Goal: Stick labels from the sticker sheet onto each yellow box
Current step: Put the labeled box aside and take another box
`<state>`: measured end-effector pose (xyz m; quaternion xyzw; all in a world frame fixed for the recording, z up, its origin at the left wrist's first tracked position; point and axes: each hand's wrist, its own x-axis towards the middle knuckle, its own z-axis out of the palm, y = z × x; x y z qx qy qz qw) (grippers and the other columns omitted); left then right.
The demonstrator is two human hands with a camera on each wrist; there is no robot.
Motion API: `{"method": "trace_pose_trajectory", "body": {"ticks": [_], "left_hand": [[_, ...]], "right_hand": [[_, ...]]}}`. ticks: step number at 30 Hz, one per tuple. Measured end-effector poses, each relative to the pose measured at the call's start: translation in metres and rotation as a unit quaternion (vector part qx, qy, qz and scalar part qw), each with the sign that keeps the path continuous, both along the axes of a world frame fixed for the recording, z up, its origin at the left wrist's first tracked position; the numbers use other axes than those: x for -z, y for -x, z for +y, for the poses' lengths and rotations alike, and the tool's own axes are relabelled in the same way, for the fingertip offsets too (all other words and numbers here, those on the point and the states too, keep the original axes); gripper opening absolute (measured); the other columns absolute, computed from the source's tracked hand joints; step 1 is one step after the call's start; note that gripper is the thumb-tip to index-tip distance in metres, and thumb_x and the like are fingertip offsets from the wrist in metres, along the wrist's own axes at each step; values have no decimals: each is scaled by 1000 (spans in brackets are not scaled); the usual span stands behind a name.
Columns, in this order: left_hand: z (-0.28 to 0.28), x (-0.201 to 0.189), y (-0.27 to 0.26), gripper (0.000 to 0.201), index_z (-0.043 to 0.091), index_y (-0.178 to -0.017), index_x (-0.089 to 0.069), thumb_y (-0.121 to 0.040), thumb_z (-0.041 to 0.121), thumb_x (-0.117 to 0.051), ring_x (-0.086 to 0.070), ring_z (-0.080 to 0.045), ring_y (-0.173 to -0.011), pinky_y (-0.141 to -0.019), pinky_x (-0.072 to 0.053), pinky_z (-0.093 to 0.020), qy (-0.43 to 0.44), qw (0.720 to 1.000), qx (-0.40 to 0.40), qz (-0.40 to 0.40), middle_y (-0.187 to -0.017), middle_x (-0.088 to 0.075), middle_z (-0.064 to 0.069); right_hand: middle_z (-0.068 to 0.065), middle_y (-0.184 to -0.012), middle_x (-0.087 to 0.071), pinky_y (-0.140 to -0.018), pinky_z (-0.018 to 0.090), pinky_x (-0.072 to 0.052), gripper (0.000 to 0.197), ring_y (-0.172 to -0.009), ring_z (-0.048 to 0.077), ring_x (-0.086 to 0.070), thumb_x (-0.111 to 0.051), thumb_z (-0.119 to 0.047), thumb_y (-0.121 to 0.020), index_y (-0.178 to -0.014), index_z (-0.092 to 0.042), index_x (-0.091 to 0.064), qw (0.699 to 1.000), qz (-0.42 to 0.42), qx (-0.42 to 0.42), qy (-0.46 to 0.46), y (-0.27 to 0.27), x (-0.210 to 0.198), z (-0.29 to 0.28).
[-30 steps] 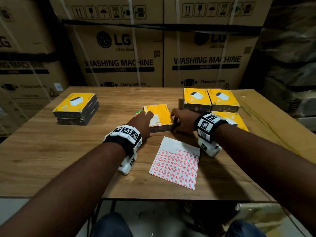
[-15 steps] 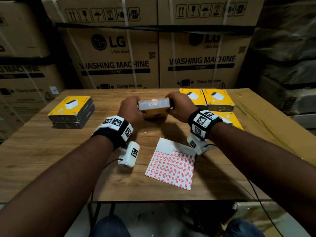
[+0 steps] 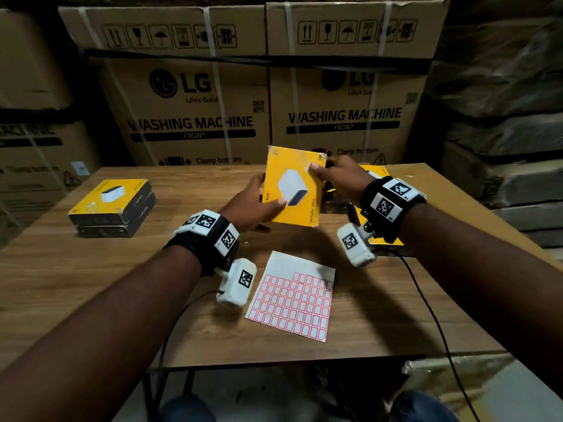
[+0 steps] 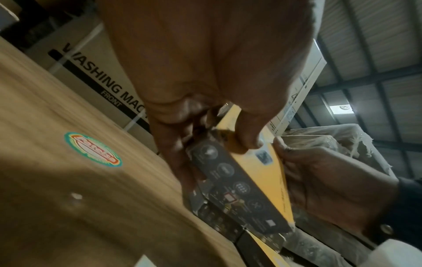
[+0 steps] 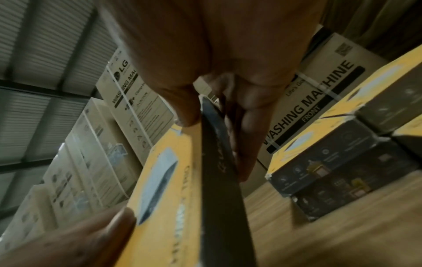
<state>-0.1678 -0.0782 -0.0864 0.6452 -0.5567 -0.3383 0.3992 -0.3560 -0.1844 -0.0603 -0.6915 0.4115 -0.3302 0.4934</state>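
Boxes at right (image 3: 373, 173) are being partly hidden behind the right wrist. Yellow box (image 3: 294, 190) is being held tilted above the table (image 3: 91, 269) w/ its face toward the head cam: pinched by left hand (image 3: 253, 205), thumb on front, and by right hand (image 3: 341, 178) at the top corner. Vs 0.5 s ago, it's been turned from edge-on. Sticker sheet (image 3: 292, 300) is lying flat, nearer.

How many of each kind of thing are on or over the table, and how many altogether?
Lifted yellow box: 1
Left stack of yellow boxes: 2
Right-side yellow boxes, partly hidden: at least 3
Sticker sheet: 1
Total: at least 7
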Motion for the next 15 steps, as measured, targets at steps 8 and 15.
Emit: {"method": "trace_pose_trajectory", "body": {"ticks": [8, 15], "left_hand": [[-20, 3, 47, 45, 12, -140, -37, -99, 21, -54, -67, -24, -79, -68, -61, -36, -73, 991, 31, 109, -119, -61, -18], [-34, 6, 84, 19, 6, -113, -58, -101, 17, -49, -64, -23, -81, -66, -61, -30, -106, 988, 57, 97, -106, -60, -16]], "right_hand": [[8, -77, -56, -72, 36, -53, 45, -80, 29, -61, -68, -54, -80, -83, -12, -52, 968, 226, 109, 15, 32, 30, -25], [2, -73, -49, -49, 25, -35, 47, -65, 17, -50, -75, -52, -76, -76, -16, -45, 951, 284, 115, 30, 66, 25, -21]]}}
